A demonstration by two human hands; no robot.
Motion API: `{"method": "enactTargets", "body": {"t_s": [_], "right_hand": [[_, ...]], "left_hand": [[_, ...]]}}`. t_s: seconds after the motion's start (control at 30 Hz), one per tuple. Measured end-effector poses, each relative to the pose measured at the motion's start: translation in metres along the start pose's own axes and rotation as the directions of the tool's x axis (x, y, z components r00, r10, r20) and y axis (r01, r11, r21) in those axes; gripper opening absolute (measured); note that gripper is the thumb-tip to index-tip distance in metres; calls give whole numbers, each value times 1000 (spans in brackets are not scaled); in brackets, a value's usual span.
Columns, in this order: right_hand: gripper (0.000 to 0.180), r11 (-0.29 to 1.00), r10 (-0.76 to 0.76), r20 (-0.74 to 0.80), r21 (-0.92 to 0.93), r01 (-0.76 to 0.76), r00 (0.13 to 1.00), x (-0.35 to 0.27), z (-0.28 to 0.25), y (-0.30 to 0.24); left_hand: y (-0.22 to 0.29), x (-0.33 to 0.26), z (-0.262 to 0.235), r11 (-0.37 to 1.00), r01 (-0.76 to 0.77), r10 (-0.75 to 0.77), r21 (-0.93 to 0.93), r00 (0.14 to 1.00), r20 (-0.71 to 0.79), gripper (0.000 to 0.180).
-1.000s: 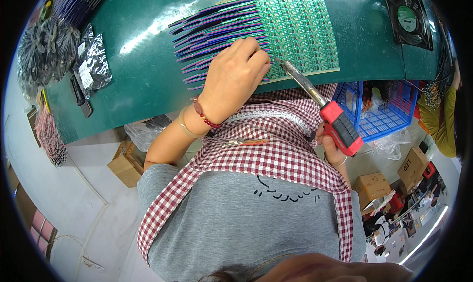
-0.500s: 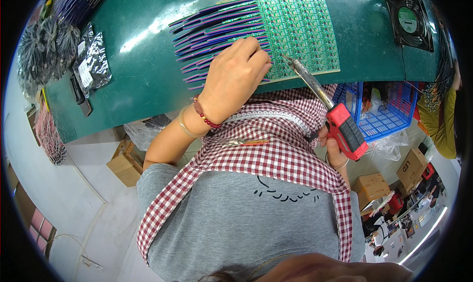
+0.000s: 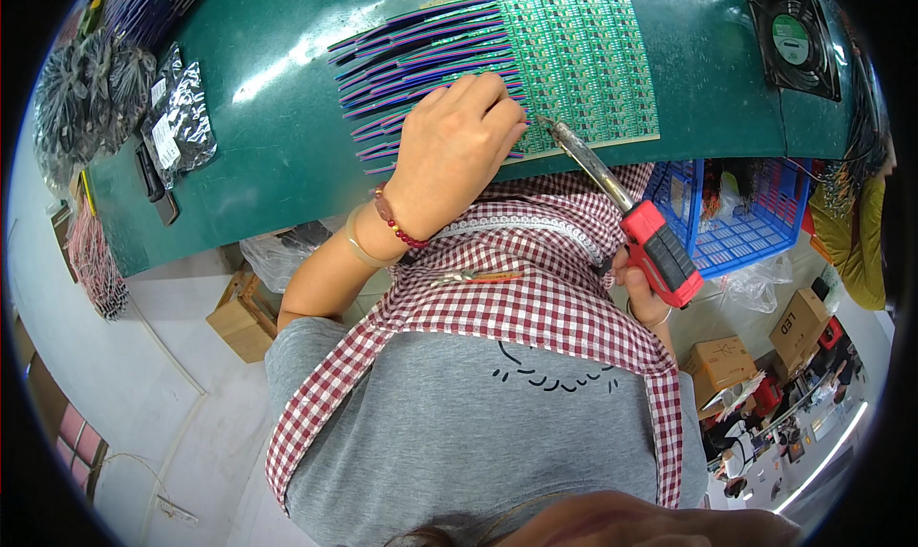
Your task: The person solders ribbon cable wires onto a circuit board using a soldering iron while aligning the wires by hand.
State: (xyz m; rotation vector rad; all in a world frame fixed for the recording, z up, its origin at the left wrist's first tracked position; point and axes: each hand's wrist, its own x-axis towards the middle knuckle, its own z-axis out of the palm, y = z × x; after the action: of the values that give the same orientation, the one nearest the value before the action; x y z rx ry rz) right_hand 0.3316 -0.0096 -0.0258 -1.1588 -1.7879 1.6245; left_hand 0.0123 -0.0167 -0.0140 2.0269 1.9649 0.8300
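Note:
A green panel of small circuit boards (image 3: 588, 64) lies on the table, with rows of thin dark, pink-edged wires (image 3: 421, 69) along its left side. Over the lower wires rests my left hand (image 3: 457, 131), its fingers curled together at the wire ends; the fingertips and whatever they pinch are hidden. My right hand (image 3: 645, 289) is wrapped around the red and black handle of a soldering iron (image 3: 662, 251). The iron's tip touches or hovers just over the board beside my left fingers; which of the two I cannot tell.
On the green table (image 3: 277, 155), a black fan (image 3: 792, 42) stands at the far right. Bagged cables (image 3: 96, 98), a silvery bag (image 3: 180, 117) and a black-handled tool (image 3: 153, 179) lie at left. A blue crate (image 3: 751, 231) sits below the right edge, near cardboard boxes (image 3: 722, 365).
The soldering iron has moved a little left and down with my right hand, bringing its tip closer to my left fingers. My left hand has barely moved.

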Motion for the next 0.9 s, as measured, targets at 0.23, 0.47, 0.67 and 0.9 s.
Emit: {"method": "enactTargets", "body": {"t_s": [0.23,0.47,0.67,0.9], "right_hand": [[18,996,10,30,-87,-7,1000,-1,-2,4],[19,999,36,-23,27,-36,999,-3,-1,-4],[21,999,40,-19,-23,-41,999,-4,-1,-2],[19,993,20,18,-120,-18,1000,-2,-1,0]], "left_hand": [[0,0,1,1000,-9,9,5,1000,-16,12],[1,-1,1,1000,-7,8,10,1000,-27,12],[1,-1,2,1000,-11,12,3,999,-40,13],[2,-1,2,1000,-5,5,-3,999,-42,13]]}}
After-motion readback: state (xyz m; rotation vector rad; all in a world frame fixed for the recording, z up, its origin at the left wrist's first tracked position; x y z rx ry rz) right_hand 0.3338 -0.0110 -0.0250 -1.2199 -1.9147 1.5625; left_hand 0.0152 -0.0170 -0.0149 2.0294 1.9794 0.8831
